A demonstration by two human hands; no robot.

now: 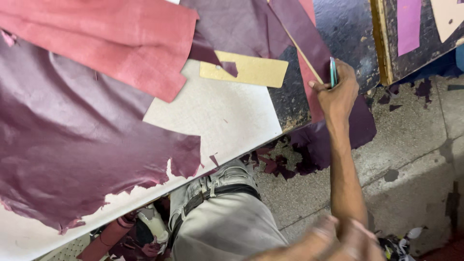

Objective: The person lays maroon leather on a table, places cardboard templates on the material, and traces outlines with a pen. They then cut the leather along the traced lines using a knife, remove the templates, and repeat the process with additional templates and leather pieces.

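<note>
A slim teal-edged tool (333,72) stands upright at about two o'clock in the view, over a maroon leather strip (309,46) at the dark worktop (345,34) edge. The right hand (338,92) has its grip closed around the tool. At eight o'clock from it lies a tan card template (253,71); further toward nine, a large maroon hide (72,140) and a pink hide (106,38). The left hand (338,241) is blurred at six o'clock; its grip cannot be judged.
</note>
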